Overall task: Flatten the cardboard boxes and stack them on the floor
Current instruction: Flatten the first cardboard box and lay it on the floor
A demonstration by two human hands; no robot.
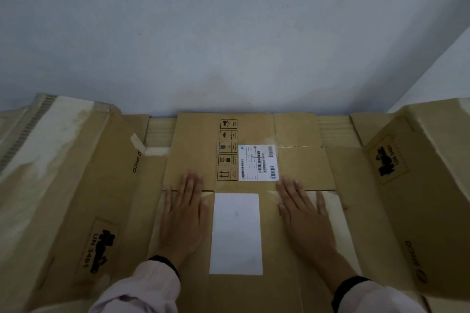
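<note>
A flattened brown cardboard box (195, 150) lies on top of a pile in the middle of the view, against a wall. It bears a barcode shipping label (258, 162), a column of printed handling symbols and a blank white label (236, 234). My left hand (184, 213) presses flat on it left of the white label, fingers straight. Right of that label my right hand (302, 213) presses flat too, thumb spread outward. Neither hand grips anything.
A larger flattened box (106, 198) printed "PICO" and "UN 3481" spreads beneath to the left, its flap (50, 140) raised. A matching panel (412, 185) rises on the right. The pale grey wall (229, 33) stands right behind the pile.
</note>
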